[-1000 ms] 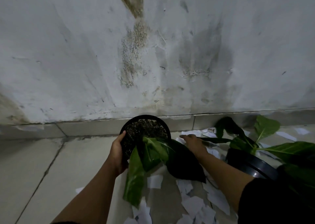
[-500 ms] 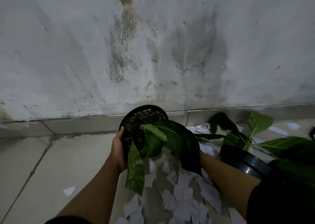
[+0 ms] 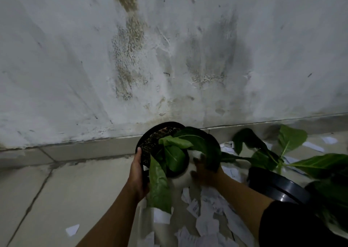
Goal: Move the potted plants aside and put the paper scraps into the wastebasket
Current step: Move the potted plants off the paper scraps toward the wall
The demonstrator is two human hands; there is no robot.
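Note:
A black potted plant [image 3: 150, 143] with dark soil and broad green leaves is held between both hands, just in front of the wall's base. My left hand [image 3: 138, 173] grips its left rim. My right hand [image 3: 204, 171] holds its right side, half hidden under a dark leaf. White paper scraps [image 3: 209, 209] litter the floor below the pot and to the right. A second potted plant [image 3: 276, 186] in a black pot stands at the right, its leaves spreading over more scraps.
A stained white wall [image 3: 169, 58] with a tiled skirting runs across the back. Bare floor tiles [image 3: 66, 190] lie to the left, with one stray scrap [image 3: 72, 229]. More scraps [image 3: 328, 140] lie near the wall at far right.
My right hand has gone from the scraps beside the pot to the pot's right side. The pot has tilted, and the floor where it stood now shows scraps.

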